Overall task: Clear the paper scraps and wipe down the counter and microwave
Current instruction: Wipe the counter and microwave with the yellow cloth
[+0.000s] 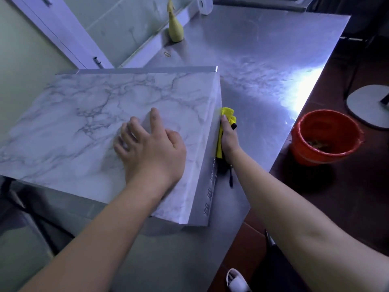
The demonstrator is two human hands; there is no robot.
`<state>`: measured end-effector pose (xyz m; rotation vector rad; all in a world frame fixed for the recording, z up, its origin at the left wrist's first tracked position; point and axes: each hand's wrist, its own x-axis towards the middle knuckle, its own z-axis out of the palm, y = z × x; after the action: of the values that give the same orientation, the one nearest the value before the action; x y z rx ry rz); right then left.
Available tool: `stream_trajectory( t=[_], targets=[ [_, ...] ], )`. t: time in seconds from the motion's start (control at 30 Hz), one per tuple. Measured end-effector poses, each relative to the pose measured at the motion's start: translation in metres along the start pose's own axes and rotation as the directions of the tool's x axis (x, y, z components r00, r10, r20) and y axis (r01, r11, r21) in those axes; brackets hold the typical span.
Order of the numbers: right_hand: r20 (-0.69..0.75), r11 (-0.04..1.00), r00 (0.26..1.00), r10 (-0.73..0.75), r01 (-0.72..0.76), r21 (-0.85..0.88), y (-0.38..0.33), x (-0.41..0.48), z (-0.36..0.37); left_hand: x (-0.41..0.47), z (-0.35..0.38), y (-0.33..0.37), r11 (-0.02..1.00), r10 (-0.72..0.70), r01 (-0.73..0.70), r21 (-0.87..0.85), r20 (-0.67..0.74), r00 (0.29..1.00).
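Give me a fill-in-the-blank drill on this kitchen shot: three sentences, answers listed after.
1. The left hand rests on the ___ of the microwave.
2. The right hand holds a ___ cloth against the microwave's side.
3. The red bucket stands on the ___, beside the steel counter.

Missing words: top, yellow, floor.

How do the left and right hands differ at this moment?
The left hand rests with fingers spread on top of the microwave, holding nothing; the right hand grips a yellow cloth. The left hand lies on top; the right hand is lower, at the microwave's side. Both are bare.
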<state>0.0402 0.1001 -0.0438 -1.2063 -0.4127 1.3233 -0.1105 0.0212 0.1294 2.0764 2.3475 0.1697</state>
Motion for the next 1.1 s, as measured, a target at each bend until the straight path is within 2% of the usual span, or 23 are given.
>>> stream_trajectory(
  t=[0.13,0.33,0.4,0.57,0.7,0.8,0.87,0.93,1.03,1.1],
  targets=[
    [-0.018,0.996,0.997,0.072,-0.071,0.053,0.033,-0.029,-0.004,0.0,-0.002,0.001,1.0,-0.012,0.012,-0.008,0.028,1.0],
    [-0.033,0.98,0.988,0.152,-0.146,0.134,0.085,-0.124,-0.008,0.0,-0.007,0.003,1.0,-0.025,0.025,-0.014,0.039,0.999],
    [-0.018,0.979,0.985,0.174,-0.171,0.114,0.099,-0.161,-0.013,-0.001,-0.008,0.003,0.999,-0.027,0.028,-0.018,0.045,0.999],
    [0.192,0.992,0.973,0.125,-0.124,-0.015,0.088,-0.225,-0.044,-0.004,-0.011,0.004,0.999,-0.024,0.026,-0.039,0.046,0.999],
    [0.015,0.991,0.999,0.031,-0.029,-0.132,0.028,-0.171,-0.069,-0.005,-0.01,0.003,0.999,-0.016,0.018,-0.035,0.039,0.999],
    [-0.118,0.975,0.983,-0.138,0.114,-0.193,-0.025,-0.088,-0.064,-0.004,-0.009,0.002,0.999,-0.012,0.013,-0.033,0.035,0.999],
    [-0.109,0.949,0.967,-0.232,0.2,-0.245,-0.053,-0.037,-0.046,-0.003,-0.008,0.002,0.999,-0.012,0.013,-0.034,0.03,0.999],
    [-0.028,0.949,0.973,-0.228,0.216,-0.228,-0.062,0.0,-0.018,-0.003,-0.006,0.001,0.999,-0.013,0.013,-0.03,0.023,1.0],
    [0.012,0.985,0.996,-0.084,0.085,-0.149,-0.056,0.014,0.019,-0.001,-0.005,0.001,0.999,-0.011,0.012,-0.033,0.007,1.0],
    [0.01,0.997,0.999,-0.052,0.052,-0.057,-0.046,0.006,0.028,-0.002,-0.004,0.001,0.999,-0.007,0.007,-0.032,0.001,1.0]
  ],
)
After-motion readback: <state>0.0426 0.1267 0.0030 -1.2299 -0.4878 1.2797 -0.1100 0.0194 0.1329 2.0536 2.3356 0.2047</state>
